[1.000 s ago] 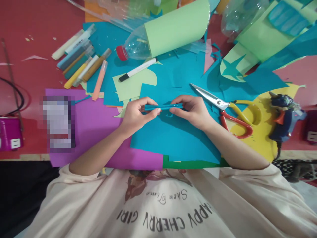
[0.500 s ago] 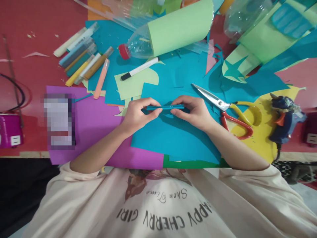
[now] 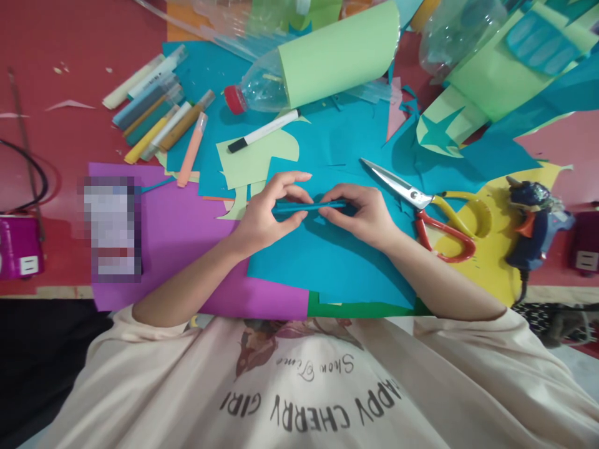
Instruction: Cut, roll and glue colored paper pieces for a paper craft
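Blue paper strip: held level just above the blue sheet, between the two hands, in front of the person. Largest first. Red bench carries everything. Blue sheet overlaps purple sheet, probably serving as a work surface under the hands. Bottle with light-green wrap lies on its side at the far edge, likely put there to leave elbow room. Scissors lie beside the right hand, handles nearer the person than the tips, presumably for easy reach. Glue gun sits further right on the yellow sheet, probably to keep its nozzle off the work. Markers bunched at far left, apparently out of the way.

Grip, right hand: thumb and fingers together, clamped on the strip, likely to steady it. Grip, left hand: thumb and fingers apart, strip running between them, index finger well clear; exact contact can't be told. Strip looks layered; folded or rolled, can't tell.
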Demonstrator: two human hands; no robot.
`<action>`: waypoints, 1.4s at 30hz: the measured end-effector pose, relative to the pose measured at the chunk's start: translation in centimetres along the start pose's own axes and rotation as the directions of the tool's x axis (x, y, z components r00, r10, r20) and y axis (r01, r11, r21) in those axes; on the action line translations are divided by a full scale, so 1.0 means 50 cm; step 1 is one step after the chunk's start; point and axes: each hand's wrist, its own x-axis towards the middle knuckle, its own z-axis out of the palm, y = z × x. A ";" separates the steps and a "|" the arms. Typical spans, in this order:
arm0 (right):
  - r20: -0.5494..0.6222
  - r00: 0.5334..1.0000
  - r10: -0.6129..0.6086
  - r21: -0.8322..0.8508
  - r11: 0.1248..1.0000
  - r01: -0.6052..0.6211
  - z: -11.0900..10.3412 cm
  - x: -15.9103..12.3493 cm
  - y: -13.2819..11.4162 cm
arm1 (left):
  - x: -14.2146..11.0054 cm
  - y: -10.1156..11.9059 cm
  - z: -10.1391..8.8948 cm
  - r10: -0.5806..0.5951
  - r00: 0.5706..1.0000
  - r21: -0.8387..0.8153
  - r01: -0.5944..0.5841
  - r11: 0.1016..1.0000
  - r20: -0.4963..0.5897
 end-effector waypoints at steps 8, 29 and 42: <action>0.039 0.999 -0.001 -0.035 0.999 0.002 0.001 -0.002 -0.002 | -0.001 0.001 0.001 0.005 1.000 0.039 -0.005 0.999 -0.018; -0.036 0.995 -0.097 -0.014 0.995 0.096 0.001 -0.005 -0.003 | 0.010 0.007 -0.007 -0.067 0.997 0.067 0.069 0.995 -0.029; -0.052 0.999 0.000 0.046 0.999 0.003 0.000 -0.003 -0.003 | 0.008 0.007 -0.006 -0.027 0.995 0.044 0.031 0.999 -0.096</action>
